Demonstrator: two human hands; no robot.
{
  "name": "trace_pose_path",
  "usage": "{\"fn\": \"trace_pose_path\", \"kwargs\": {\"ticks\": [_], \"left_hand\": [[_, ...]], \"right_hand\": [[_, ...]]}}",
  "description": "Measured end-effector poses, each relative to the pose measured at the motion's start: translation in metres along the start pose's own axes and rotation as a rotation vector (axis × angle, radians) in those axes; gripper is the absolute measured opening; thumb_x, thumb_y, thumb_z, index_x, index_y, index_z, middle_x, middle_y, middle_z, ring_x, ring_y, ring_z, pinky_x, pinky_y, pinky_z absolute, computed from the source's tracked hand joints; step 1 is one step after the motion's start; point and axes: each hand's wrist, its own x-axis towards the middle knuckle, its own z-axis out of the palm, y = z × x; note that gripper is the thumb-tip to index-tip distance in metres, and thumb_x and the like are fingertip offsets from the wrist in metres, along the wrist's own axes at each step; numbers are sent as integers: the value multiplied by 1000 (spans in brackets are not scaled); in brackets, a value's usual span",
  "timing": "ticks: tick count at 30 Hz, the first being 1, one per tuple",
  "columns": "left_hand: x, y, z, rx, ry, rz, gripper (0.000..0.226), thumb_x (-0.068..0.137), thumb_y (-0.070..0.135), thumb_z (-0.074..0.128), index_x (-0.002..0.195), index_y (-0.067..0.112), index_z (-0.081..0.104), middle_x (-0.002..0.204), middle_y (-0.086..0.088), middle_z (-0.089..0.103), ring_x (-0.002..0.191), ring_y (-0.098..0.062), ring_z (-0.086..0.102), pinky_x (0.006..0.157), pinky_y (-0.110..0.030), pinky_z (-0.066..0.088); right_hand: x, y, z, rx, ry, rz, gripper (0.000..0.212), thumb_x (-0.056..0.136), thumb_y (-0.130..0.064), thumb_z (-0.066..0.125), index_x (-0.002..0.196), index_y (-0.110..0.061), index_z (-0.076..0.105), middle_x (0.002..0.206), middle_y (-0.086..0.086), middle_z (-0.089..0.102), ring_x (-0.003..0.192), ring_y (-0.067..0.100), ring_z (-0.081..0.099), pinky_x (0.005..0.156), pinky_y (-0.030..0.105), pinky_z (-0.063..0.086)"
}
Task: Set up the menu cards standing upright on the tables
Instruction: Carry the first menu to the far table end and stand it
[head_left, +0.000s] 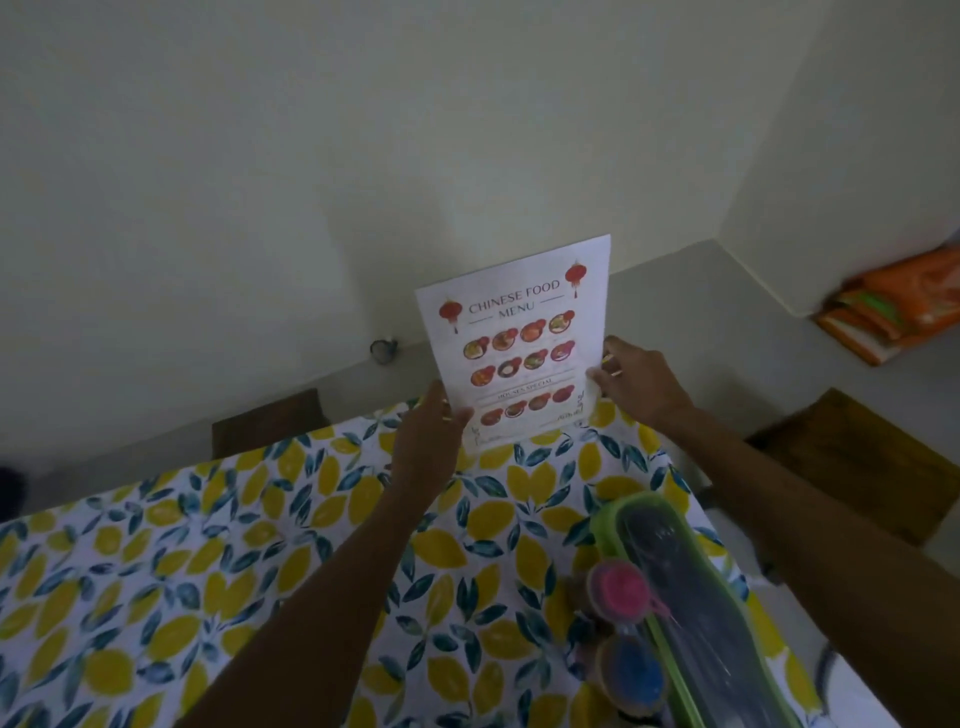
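A white menu card (519, 338) headed "Chinese Food Menu", with red lanterns and rows of dish pictures, stands upright at the far end of a table covered in a lemon-print cloth (260, 545). Its bottom edge rests on the cloth. My left hand (428, 447) grips the card's lower left edge. On the opposite side, my right hand (636, 384) pinches the lower right edge. Both arms reach forward over the table.
A green-rimmed container (717, 613) lies at the table's right side, with a pink-lidded jar (621, 590) and a blue-lidded jar (631, 675) beside it. Dark wooden seats (862, 462) (265, 421) stand at the right and far ends. Orange bags (904, 306) lie on the floor by the wall.
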Motion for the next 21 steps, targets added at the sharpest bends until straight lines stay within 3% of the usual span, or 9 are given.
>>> {"fn": "trace_pose_path", "kwargs": {"ticks": [4,9,16,21], "left_hand": [[25,0,15,-8,8,-4,40,97,27,62,135,21,52,111,-6,75,78,-18,69,65,-28,55],[39,-8,32,15,-19,12,38,95,34,62,130,24,52,111,-6,75,94,-28,74,77,-49,62],[45,-27,41,82,8,50,33,94,49,57,116,24,50,102,-7,75,86,-26,74,68,-49,63],[42,-29,45,100,31,67,31,95,50,54,113,26,47,97,-6,75,82,-25,74,65,-48,62]], "right_hand": [[31,11,7,17,-8,14,26,91,-28,61,112,-13,60,106,11,73,90,27,69,77,30,52],[42,33,19,23,-9,29,25,94,-32,56,112,-15,56,110,12,72,87,27,68,74,34,56],[41,39,33,-36,63,-11,24,97,-33,52,105,-10,52,103,16,71,82,32,69,72,48,60],[37,36,35,-30,71,6,25,97,-37,50,106,-13,50,103,14,70,80,31,69,70,49,60]]}}
